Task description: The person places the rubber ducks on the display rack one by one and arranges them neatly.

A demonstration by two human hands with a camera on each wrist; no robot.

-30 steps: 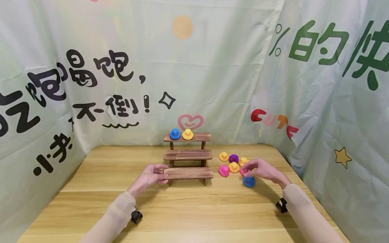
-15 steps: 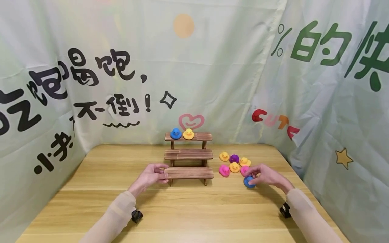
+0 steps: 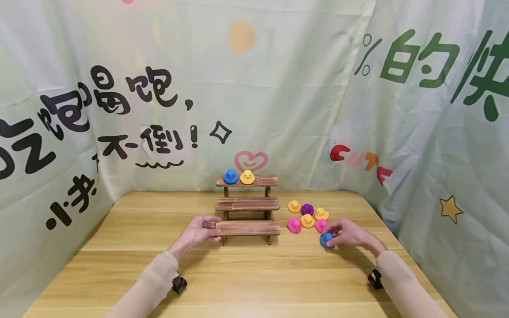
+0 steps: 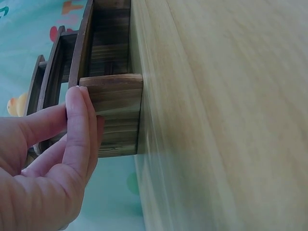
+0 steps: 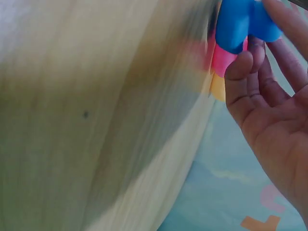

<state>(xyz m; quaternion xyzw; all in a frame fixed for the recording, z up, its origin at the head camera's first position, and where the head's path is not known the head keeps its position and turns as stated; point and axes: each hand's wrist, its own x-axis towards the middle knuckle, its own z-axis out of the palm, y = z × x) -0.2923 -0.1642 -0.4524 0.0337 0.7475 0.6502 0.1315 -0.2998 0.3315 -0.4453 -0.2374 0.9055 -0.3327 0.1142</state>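
A three-tier wooden stand (image 3: 248, 228) stands on the table, its lowest step nearest me. My left hand (image 3: 196, 232) pinches the left end of that step; in the left wrist view the thumb and fingers (image 4: 77, 134) lie around its edge. On the top step a blue duck (image 3: 230, 176) sits beside a yellow duck (image 3: 247, 177). To the right of the stand, my right hand (image 3: 351, 234) holds another blue rubber duck (image 3: 327, 241) between thumb and fingers. The right wrist view shows this duck (image 5: 233, 26) close up at the fingertips, partly out of frame.
Just behind the held duck is a loose group of ducks: pink ones (image 3: 294, 225), yellow ones (image 3: 307, 221) and a purple one (image 3: 307, 209). Printed cloth (image 3: 294, 110) hangs behind the wooden table (image 3: 254, 282) and along both sides.
My right hand has moved from above the right-hand pink duck toward me and down onto the blue duck, which it now grips. The left hand has stayed at the stand.
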